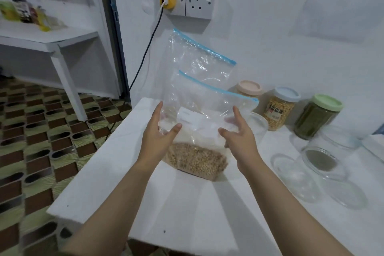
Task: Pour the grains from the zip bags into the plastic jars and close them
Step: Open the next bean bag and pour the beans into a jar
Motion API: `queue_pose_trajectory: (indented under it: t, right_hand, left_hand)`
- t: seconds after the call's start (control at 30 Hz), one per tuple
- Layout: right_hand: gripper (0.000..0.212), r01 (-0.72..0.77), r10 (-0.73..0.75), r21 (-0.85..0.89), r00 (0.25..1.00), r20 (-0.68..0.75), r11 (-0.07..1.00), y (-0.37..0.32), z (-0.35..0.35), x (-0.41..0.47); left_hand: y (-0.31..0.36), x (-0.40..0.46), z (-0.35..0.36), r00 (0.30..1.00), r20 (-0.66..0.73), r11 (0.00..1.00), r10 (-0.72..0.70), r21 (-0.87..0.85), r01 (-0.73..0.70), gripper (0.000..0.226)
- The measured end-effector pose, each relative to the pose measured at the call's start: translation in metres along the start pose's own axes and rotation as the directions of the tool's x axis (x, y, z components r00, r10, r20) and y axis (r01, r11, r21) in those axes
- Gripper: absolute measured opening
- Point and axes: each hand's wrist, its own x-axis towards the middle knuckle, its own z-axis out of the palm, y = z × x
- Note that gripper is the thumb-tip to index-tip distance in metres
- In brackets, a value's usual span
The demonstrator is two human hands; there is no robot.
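1. Both bare forearms reach forward over the white desk (108, 172) toward an upright zip bag (199, 131) near the desk's far-left corner.
2. The left hand (159, 137) lies against the bag's left side, fingers straight and pointing up, thumb angled across the front of the plastic. Its grip is spread, not curled round anything.
3. The right hand (239, 137) lies against the bag's right side, fingers straight and fanned upward, thumb pointing inward. Its grip is spread too.
4. The bag stands between the two palms, its base on the desk. Tan grains (197, 160) fill the bottom; the top is empty clear plastic with a blue zip strip.
5. A second zip bag (199, 56) rises behind the first, toward the wall. Its lower part is hidden, so its contents cannot be told.
6. Right of the bag, along the wall, stand three lidded jars: a pink-lidded jar (248, 88) mostly hidden behind the bag, a blue-lidded jar (279, 108) of yellowish grains, and a green-lidded jar (318, 115) of dark green contents.
7. Further right of the bag are clear open jars (324, 158), blurred and hard to count.
8. A white label on the front bag is unreadable.
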Motion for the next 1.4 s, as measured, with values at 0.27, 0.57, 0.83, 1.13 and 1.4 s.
queue_pose_trajectory:
  t: [0.27,0.57,0.83,1.13,1.4]
  right_hand:
    - [0.087,0.386,-0.387,-0.158,0.922,0.024,0.909,-0.004,-0.062,-0.071]
    - [0.089,0.501,-0.523,-0.281,0.852,-0.005,0.819,-0.01,-0.104,-0.097]
    - [0.064,0.63,-0.634,-0.073,0.761,-0.142,0.773,-0.068,-0.105,-0.081]
    - [0.031,0.707,-0.689,0.056,0.701,-0.186,0.705,-0.091,-0.1,-0.096]
    - [0.015,0.645,-0.611,0.222,0.764,-0.209,0.731,-0.094,-0.112,-0.1]
  left_hand:
    - [0.058,-0.075,0.023,0.993,-0.103,0.996,0.057,-0.059,-0.063,0.062]
    - [0.091,-0.101,0.031,0.959,-0.126,0.963,0.254,0.122,-0.239,0.056]
    - [0.102,-0.111,0.065,0.918,-0.119,0.892,0.378,0.312,-0.327,0.048]
    - [0.179,-0.104,0.085,0.714,0.014,0.699,0.7,0.19,-0.689,0.03]
    - [0.198,-0.099,0.106,0.69,0.095,0.68,0.718,0.117,-0.724,0.011]
